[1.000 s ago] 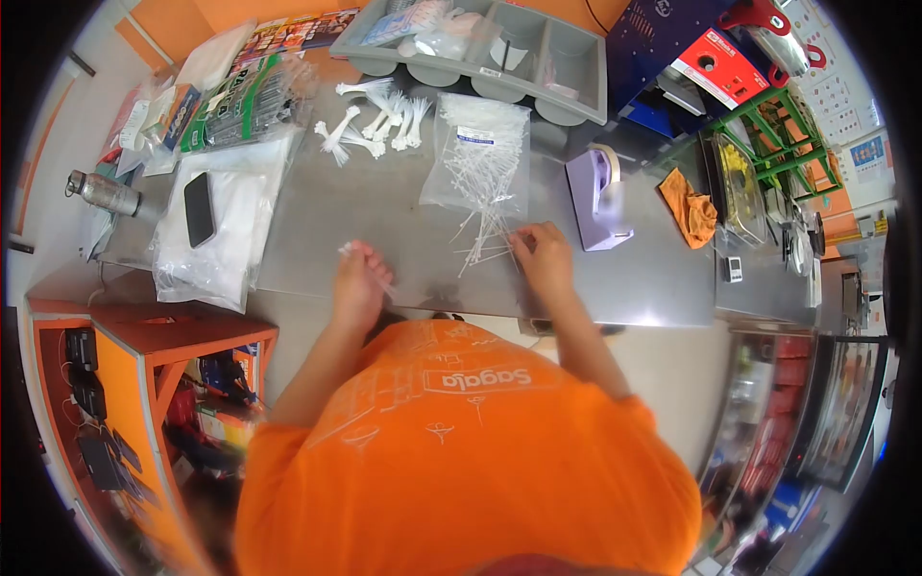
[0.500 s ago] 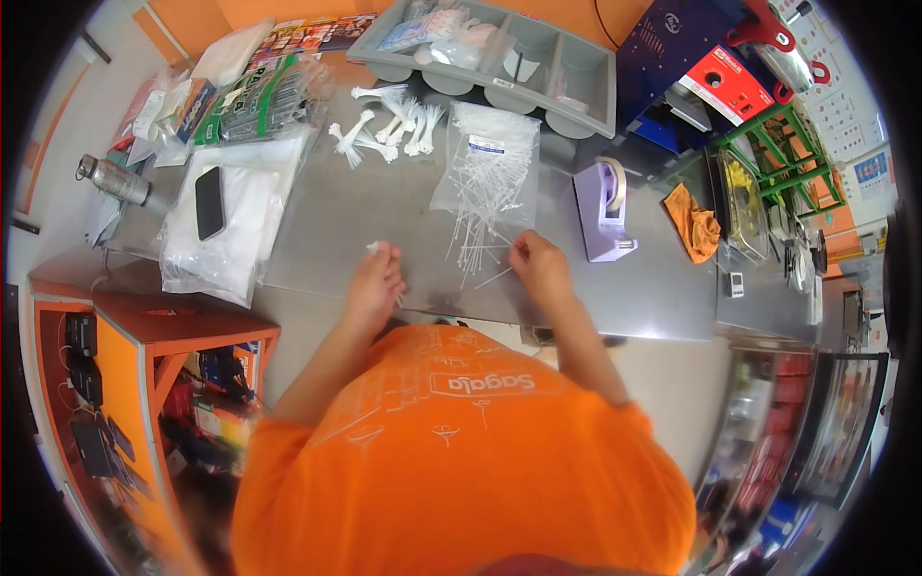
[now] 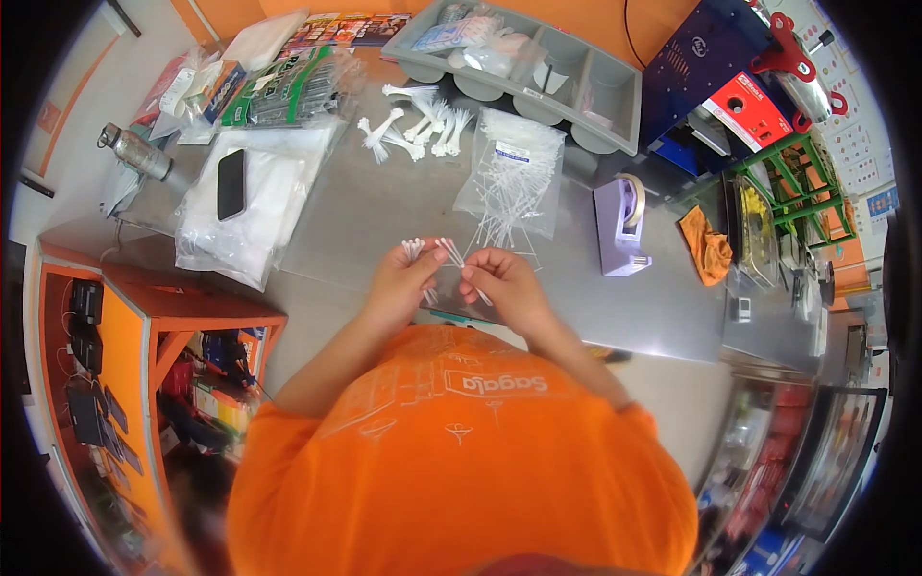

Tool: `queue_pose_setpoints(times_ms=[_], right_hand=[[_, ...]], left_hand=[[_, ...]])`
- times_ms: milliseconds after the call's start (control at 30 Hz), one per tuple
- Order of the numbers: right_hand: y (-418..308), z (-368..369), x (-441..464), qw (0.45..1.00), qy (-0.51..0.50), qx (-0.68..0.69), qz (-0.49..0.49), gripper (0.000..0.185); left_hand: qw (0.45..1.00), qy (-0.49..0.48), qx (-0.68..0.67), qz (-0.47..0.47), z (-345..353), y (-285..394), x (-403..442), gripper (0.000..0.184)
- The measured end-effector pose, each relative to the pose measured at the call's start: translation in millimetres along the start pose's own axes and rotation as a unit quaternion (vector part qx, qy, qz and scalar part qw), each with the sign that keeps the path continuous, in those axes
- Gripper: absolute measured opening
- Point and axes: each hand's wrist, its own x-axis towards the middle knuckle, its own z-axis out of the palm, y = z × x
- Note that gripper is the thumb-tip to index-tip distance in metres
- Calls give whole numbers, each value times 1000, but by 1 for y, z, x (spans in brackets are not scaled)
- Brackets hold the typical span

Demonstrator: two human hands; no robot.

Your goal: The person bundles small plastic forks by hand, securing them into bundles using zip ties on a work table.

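Note:
My left hand (image 3: 396,285) is closed around a small bunch of thin white sticks (image 3: 413,249) with wider heads, which poke out above and below the fingers. Close beside it, my right hand (image 3: 506,288) pinches a few more of the same sticks (image 3: 451,253). The two hands nearly touch at the table's near edge. Just beyond them lies a clear plastic bag (image 3: 548,211) with many loose white sticks (image 3: 511,192) spilling from its near end. Several gathered bundles of white sticks (image 3: 420,125) rest farther back, left of the bag.
A lilac tape dispenser (image 3: 612,230) and an orange cloth (image 3: 706,248) are to the right. On the left, a phone (image 3: 231,184) lies on plastic packs (image 3: 259,240) near a metal bottle (image 3: 139,151). Along the back stand a grey divided bin (image 3: 595,130) and a dark blue machine (image 3: 684,58).
My right hand has moved left from the loose sticks to meet my left hand, bringing sticks along. My left hand has shifted slightly right and its bunch shows more. The view has tilted a little.

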Motion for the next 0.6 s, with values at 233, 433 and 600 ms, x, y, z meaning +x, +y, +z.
queue_pose_setpoints(times_ms=[233,433,600], right_hand=[[10,7,13,999,30,-11,-17,13],[45,1,43,996,52,-46,-56,13],[64,-5,66,967,97,-144,-188,11]], left_hand=[[1000,6,13,19,2,-5,8,16],[999,31,-27,15,-25,-38,39,17],[994,15,-111,-15,-31,-44,55,17]])
